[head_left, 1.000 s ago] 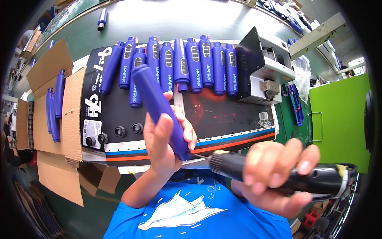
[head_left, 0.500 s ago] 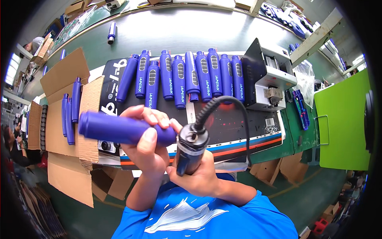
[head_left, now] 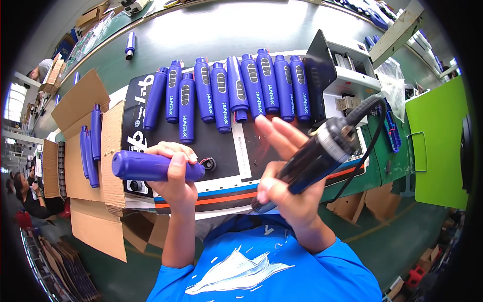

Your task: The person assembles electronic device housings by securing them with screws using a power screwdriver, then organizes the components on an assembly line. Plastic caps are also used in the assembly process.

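My left hand (head_left: 176, 176) is closed round a blue-purple cylindrical housing (head_left: 143, 166), held sideways with its rounded end to the left. By its right end is a small round black part (head_left: 207, 163) with thin wires; I cannot tell whether it is joined to the housing. In my right hand (head_left: 299, 204) lies a black electric screwdriver (head_left: 314, 158), tilted with its corded end up to the right and its tip down to the left. Two fingers of that hand stretch out away from the tool. Beyond both hands, similar blue housings (head_left: 220, 95) lie in a row.
A cardboard box (head_left: 113, 146) holding several blue housings stands at the left. Right of the row is a grey-white machine (head_left: 352, 75) with a black plate. The screwdriver's black cord (head_left: 375, 141) loops on the right, near a bright green panel (head_left: 437, 151). Someone sits far left.
The screwdriver and my right hand have moved right, away from the housing, and the tool has tilted over. The housing's right end and the wired black part now show.
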The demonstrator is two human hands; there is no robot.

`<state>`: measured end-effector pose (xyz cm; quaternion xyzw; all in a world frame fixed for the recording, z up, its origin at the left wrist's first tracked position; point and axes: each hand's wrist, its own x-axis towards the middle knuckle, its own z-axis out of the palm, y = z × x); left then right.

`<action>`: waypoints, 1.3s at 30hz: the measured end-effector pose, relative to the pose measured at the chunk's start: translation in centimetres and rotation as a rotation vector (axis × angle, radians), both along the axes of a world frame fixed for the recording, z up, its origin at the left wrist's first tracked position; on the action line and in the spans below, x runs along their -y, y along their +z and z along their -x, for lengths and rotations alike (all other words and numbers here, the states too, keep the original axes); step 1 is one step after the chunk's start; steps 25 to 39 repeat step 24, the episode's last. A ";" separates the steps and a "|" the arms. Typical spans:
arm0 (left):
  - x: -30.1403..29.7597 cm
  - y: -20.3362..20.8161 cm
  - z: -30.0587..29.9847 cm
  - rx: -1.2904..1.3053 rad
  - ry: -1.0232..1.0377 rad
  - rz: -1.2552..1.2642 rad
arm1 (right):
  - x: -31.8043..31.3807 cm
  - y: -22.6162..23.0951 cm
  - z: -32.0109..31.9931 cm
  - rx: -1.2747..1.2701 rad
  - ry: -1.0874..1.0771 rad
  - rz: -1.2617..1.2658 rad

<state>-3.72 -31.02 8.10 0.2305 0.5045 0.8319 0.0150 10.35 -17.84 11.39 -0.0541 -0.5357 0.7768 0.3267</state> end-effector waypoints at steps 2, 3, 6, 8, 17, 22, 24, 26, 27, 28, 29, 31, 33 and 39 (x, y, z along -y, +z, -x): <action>-0.4 -0.6 -0.1 0.001 -0.011 0.008 | -0.8 0.3 -0.2 -0.006 -0.074 0.092; -0.6 -0.7 -0.2 -0.003 0.008 0.022 | -1.6 -0.2 -0.4 0.004 -0.051 -0.009; -1.1 -1.3 -0.1 -0.029 0.001 0.041 | -2.2 -0.1 -0.4 0.001 -0.046 0.027; -1.3 -1.8 0.1 -0.141 -0.054 0.063 | -2.0 0.2 -0.3 -0.013 -0.085 0.133; -2.8 -3.1 -0.9 -0.164 -0.096 0.107 | -2.0 1.2 -0.1 0.070 -0.116 0.086; -3.3 -4.6 -3.4 -0.496 -0.036 0.375 | -3.2 6.0 5.6 0.260 -0.305 -0.726; -2.3 -6.9 -3.3 -0.265 -0.223 0.426 | -2.0 8.4 8.7 0.501 -0.076 -0.813; -2.3 -6.9 -3.3 -0.265 -0.223 0.426 | -2.0 8.4 8.7 0.501 -0.076 -0.813; -2.3 -6.9 -3.3 -0.265 -0.223 0.426 | -2.0 8.4 8.7 0.501 -0.076 -0.813; -2.3 -6.9 -3.3 -0.265 -0.223 0.426 | -2.0 8.4 8.7 0.501 -0.076 -0.813; -2.3 -6.9 -3.3 -0.265 -0.223 0.426 | -2.0 8.4 8.7 0.501 -0.076 -0.813; -2.3 -6.9 -3.3 -0.265 -0.223 0.426 | -2.0 8.4 8.7 0.501 -0.076 -0.813; -2.3 -6.9 -3.3 -0.265 -0.223 0.426 | -2.0 8.4 8.7 0.501 -0.076 -0.813; -2.3 -6.9 -3.3 -0.265 -0.223 0.426 | -2.0 8.4 8.7 0.501 -0.076 -0.813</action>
